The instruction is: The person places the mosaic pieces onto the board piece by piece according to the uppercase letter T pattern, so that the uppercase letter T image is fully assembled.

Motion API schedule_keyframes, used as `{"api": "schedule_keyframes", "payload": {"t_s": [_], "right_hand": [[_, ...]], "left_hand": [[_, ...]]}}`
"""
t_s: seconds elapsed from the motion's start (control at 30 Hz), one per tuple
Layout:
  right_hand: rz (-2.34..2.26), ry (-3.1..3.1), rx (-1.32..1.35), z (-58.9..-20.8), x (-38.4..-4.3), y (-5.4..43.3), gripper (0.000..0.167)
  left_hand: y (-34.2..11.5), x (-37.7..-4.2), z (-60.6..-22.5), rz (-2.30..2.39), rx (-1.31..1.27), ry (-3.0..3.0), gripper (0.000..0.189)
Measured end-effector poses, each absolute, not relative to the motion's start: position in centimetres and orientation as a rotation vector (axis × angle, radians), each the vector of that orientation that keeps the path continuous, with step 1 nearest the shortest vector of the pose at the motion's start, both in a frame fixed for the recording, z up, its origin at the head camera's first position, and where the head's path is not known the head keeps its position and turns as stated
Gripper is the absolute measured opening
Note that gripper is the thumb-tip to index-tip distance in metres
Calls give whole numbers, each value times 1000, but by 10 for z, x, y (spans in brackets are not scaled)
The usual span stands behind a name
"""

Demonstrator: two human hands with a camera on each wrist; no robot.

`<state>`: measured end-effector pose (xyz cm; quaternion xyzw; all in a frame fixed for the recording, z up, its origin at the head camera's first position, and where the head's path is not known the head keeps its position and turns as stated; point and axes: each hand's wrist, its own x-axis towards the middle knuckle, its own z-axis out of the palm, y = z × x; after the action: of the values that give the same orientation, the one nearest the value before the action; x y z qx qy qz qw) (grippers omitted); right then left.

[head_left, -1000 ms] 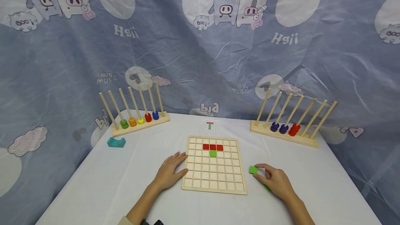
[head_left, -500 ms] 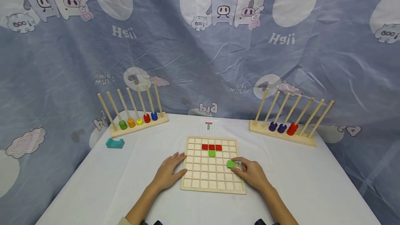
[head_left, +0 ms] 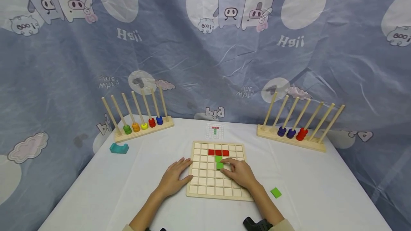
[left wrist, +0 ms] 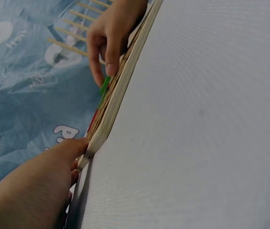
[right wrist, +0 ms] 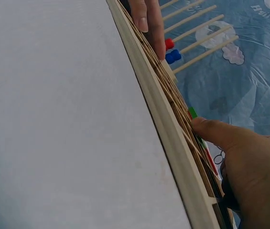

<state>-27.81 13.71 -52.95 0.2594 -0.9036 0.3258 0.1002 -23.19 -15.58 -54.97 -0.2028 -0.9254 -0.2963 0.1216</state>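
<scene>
A wooden grid board (head_left: pixel 205 181) lies flat on the table. Three red square tiles (head_left: pixel 218 152) form a row in its upper part, with a green tile (head_left: pixel 218 159) under the middle one. My right hand (head_left: pixel 240 173) pinches a second green tile (head_left: pixel 219 165) between thumb and index finger, just below the first. In the left wrist view this pinched tile (left wrist: pixel 105 85) appears tilted over the board. My left hand (head_left: pixel 174 176) rests at the board's left edge, fingers fairly straight, fingertips on the rim. Another green tile (head_left: pixel 275 193) lies on the table right of the board.
Behind the board lies a pattern card (head_left: pixel 215 131) with a red and green T. Peg stands with coloured beads stand at the back left (head_left: pixel 144 130) and back right (head_left: pixel 291 138). A teal curved block (head_left: pixel 119 148) sits near the left stand. A patterned curtain hangs behind.
My right hand has carried the green tile leftward from the table, over the board's right side, to below the green tile there. The left hand has stayed at the edge.
</scene>
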Motion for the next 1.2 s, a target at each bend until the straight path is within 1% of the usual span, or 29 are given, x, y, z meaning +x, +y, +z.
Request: {"api": "schedule_keyframes", "payload": {"t_s": [0.27, 1.2], "right_hand": [[935, -2650, 777, -532, -281, 135, 30], [916, -2698, 742, -532, -280, 135, 32]], "left_hand": [[-155, -231, -548, -874, -591, -2702, 55], [-154, -231, -548, -877, -602, -2687, 54]]}}
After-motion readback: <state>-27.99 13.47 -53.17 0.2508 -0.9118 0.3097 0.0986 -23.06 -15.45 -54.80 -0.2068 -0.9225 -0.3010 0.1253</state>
